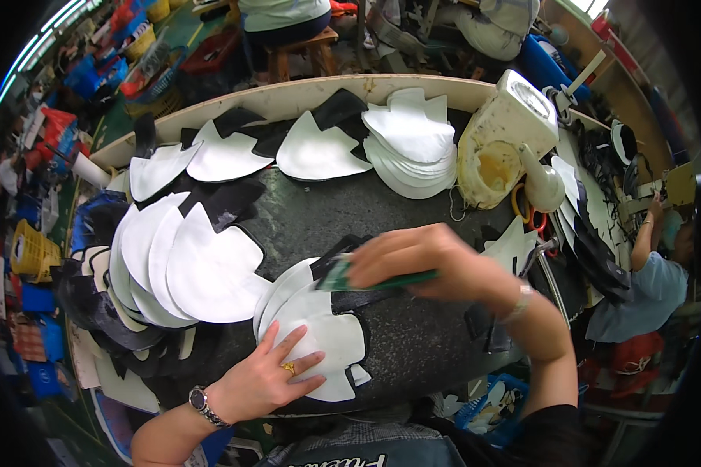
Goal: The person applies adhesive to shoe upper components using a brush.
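Observation:
Near the table's front edge, my left hand lies with fingers spread on a fan of white notched cut pieces, whose edges show black. A ring and a wristwatch are on that hand and wrist. Above the same fan, my right hand is closed around a flat green tool; motion blurs both, and its exact kind cannot be told. The tool's left end is by the upper edge of the fan, beside a black piece. Left of the fan, a larger overlapping row of white pieces rests over black ones.
More white pieces line the far side, with a stack at its right. A stained cream container stands at the back right, near orange-handled scissors and a hammer. Another person is at the right.

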`<move>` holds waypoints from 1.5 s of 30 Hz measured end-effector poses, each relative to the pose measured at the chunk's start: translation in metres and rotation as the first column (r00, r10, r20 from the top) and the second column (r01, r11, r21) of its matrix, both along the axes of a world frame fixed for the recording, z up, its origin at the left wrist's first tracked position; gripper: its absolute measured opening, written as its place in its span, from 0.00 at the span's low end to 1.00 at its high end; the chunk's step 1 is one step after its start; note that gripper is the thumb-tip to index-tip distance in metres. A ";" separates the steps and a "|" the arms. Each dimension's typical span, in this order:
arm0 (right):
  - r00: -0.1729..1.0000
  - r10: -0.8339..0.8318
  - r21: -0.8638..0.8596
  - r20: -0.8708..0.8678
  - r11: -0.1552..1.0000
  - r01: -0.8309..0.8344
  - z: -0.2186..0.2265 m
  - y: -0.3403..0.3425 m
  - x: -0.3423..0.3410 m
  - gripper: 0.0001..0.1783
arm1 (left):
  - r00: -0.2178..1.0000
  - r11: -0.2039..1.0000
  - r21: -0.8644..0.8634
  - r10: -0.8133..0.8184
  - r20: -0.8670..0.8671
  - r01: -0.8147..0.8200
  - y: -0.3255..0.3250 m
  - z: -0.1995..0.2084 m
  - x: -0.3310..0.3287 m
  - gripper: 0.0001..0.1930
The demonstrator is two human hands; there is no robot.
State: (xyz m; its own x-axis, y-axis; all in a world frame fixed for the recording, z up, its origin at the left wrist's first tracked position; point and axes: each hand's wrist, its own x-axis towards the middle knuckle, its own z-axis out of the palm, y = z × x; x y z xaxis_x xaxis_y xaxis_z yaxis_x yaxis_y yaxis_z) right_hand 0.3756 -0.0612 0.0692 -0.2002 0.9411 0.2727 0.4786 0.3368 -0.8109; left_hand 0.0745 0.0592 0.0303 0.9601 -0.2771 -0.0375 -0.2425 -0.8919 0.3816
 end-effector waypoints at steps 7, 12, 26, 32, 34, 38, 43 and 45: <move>0.980 0.162 -0.356 0.118 0.928 -0.110 -0.023 -0.004 0.036 0.25 | 1.000 1.000 0.002 0.024 0.016 -0.024 0.000 -0.001 -0.002 0.15; 1.000 0.018 -0.248 0.013 0.969 -0.015 -0.004 0.003 0.019 0.23 | 0.999 0.999 -0.015 0.032 0.006 -0.031 0.003 -0.001 -0.002 0.15; 0.158 -0.987 0.318 0.034 0.160 0.934 -0.003 -0.081 0.100 0.08 | 0.342 0.751 -0.391 0.613 0.713 -0.532 0.162 0.054 -0.042 0.22; 0.081 -0.962 0.338 0.263 0.170 0.926 -0.040 -0.065 0.125 0.09 | 0.380 0.405 0.126 0.641 0.667 -0.905 0.223 0.031 -0.052 0.26; 0.121 -0.954 0.235 0.273 0.189 0.953 -0.034 -0.068 0.128 0.08 | 0.548 0.597 0.011 0.728 0.411 -0.802 0.145 0.015 -0.031 0.31; 0.099 -0.974 -0.181 -0.203 0.137 0.974 -0.018 -0.104 0.128 0.07 | 0.991 0.990 0.017 0.137 0.010 -0.137 0.019 0.008 0.002 0.33; 0.423 -0.834 -0.442 -0.353 0.547 0.711 -0.022 -0.097 0.021 0.08 | 0.990 0.991 0.023 0.131 0.058 -0.132 -0.002 -0.022 -0.010 0.25; 0.721 -0.631 -0.351 -0.284 0.769 0.534 -0.036 -0.075 -0.034 0.08 | 0.985 0.990 0.006 0.143 0.093 -0.144 -0.001 -0.022 -0.018 0.22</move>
State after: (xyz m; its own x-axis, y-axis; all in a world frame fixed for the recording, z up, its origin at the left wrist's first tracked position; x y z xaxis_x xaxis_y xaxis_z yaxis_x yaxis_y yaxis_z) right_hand 0.3415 -0.1358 0.0332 0.4785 0.8776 -0.0305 0.1681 -0.1257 -0.9777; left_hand 0.0561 0.0577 0.0078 0.9893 -0.1367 0.0502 -0.1456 -0.9245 0.3523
